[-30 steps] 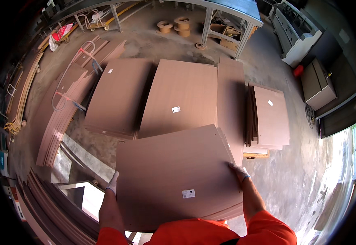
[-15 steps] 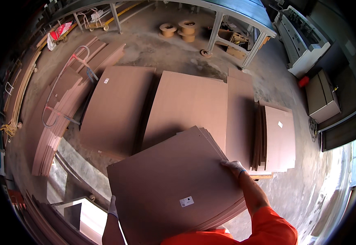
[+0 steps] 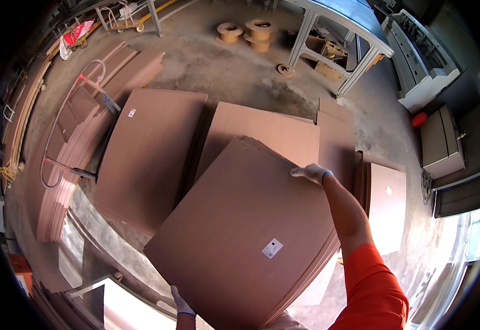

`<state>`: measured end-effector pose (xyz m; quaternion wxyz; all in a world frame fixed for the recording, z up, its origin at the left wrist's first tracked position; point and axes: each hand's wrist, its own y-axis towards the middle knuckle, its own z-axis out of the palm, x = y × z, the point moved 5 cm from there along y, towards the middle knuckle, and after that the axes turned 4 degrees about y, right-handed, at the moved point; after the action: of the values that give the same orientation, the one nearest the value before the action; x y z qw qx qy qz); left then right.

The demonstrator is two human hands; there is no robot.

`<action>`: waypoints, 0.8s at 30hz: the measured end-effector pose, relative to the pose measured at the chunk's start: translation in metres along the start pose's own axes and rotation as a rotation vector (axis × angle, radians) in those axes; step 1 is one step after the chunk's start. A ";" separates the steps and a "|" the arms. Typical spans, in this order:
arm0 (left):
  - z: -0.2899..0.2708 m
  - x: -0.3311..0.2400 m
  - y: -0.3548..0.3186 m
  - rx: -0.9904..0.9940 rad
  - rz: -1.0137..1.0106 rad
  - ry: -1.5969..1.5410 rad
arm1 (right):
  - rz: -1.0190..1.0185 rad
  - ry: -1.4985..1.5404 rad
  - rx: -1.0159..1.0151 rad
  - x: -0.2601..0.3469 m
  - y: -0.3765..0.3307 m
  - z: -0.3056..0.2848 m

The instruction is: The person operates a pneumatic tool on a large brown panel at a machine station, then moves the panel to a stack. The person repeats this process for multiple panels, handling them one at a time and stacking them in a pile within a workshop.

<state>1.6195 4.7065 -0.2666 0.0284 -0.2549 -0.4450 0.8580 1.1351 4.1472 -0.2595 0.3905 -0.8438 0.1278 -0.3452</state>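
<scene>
A tilted bundle of brown flat panels [image 3: 245, 220] is held up in front of me, a white label on its top face. My right hand [image 3: 312, 174], in a white glove with a blue cuff, is closed over the far right edge. At the near left edge, my left hand [image 3: 181, 301] is gloved too and grips the bundle from the side, its fingers partly hidden beneath. Under and beyond the bundle lies a stack of larger brown panels [image 3: 262, 124]. Left of that is another panel stack [image 3: 154, 143] with a small label.
A hand truck [image 3: 53, 129] stands by more stacked panels [image 3: 58, 203] at left. A labelled panel stack [image 3: 387, 203] is at right. Beyond are cardboard spools [image 3: 230, 33], a metal-legged table [image 3: 355, 25] and a white machine [image 3: 421, 60]. A bright white panel [image 3: 124, 302] lies lower left.
The held bundle has turned counterclockwise, its far corner swinging left and farther away. My right hand has moved farther out with it. My left hand has shifted right and nearer.
</scene>
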 end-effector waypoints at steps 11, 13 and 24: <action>0.091 0.118 0.076 -0.518 -0.391 0.472 | -0.495 -0.659 -0.550 0.049 -0.012 0.082; 0.100 0.121 0.079 -0.390 -0.376 0.571 | -0.482 -0.632 -0.345 0.020 -0.072 0.134; 0.036 0.121 0.172 0.082 -0.115 0.773 | 0.365 0.287 -0.582 -0.180 -0.217 0.176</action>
<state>1.5284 4.6091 -0.4336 0.2518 -0.5325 -0.3805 0.7129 1.1124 4.4791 -0.2650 0.1676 -0.8259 0.4223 -0.3339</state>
